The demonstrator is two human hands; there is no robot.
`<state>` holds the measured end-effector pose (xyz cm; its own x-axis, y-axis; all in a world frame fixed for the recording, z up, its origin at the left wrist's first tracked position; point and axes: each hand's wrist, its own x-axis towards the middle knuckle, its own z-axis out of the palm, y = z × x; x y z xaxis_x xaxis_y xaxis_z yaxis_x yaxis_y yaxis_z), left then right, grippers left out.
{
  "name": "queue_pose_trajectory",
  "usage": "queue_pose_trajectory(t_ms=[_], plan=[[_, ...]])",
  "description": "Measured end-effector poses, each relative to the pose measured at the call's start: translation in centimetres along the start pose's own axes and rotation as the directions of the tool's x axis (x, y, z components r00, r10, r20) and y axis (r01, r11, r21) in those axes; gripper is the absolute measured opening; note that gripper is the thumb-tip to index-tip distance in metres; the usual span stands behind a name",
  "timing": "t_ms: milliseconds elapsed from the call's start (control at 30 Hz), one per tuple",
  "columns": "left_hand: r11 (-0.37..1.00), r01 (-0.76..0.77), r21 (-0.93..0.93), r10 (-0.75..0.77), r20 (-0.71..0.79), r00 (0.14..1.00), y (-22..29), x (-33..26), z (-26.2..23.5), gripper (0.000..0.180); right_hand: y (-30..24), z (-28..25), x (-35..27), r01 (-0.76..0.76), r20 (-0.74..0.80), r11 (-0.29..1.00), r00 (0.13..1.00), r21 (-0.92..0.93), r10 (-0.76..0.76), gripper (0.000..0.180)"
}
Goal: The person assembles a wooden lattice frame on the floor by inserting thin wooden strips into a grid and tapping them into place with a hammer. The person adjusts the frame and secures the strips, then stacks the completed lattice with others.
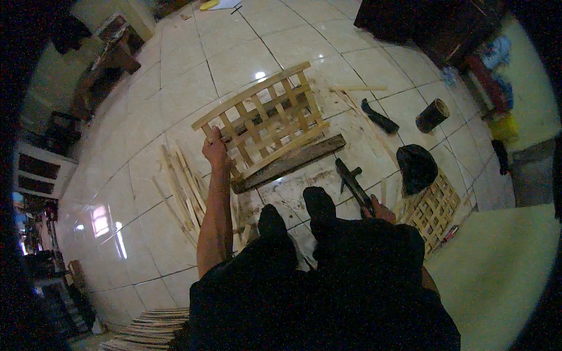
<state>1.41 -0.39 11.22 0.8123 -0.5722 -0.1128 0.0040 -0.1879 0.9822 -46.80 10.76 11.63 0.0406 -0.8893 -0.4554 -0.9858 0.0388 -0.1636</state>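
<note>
My left hand (216, 150) is closed around the left end of a lattice panel (270, 153) made of crossed pale bamboo strips. The panel stands tilted over a dark, rough wooden plank (293, 162) on the floor. Low on the right, my right hand (380, 211) is wrapped round the near end of a dark long tool (353, 186). A short crosspiece sticks out near the tool's far end; its exact kind cannot be made out. Between my hands, my two dark-covered feet (294, 217) point toward the plank.
Loose bamboo strips (182, 187) lie left of my leg. More strips (149, 329) are piled at the lower left. To the right are a dark curved tool (379, 118), a short log (432, 116), a black bundle (416, 168) and another woven lattice (438, 209).
</note>
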Motion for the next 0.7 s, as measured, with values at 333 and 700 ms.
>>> queue_pose_trajectory(t_ms=[333,700], plan=[[0.996,0.074,-0.041,-0.067,0.146,0.987,2.1,1.0,-3.6,0.039,-9.7,-11.8,10.3,0.585,-0.756,0.806,0.484,-0.095,-0.440,0.062],[0.960,-0.220,0.171,0.213,0.060,0.975,6.8,-0.6,-12.5,0.053,-25.0,-18.6,11.6,0.655,-0.303,0.747,0.694,-0.112,-0.653,0.052]])
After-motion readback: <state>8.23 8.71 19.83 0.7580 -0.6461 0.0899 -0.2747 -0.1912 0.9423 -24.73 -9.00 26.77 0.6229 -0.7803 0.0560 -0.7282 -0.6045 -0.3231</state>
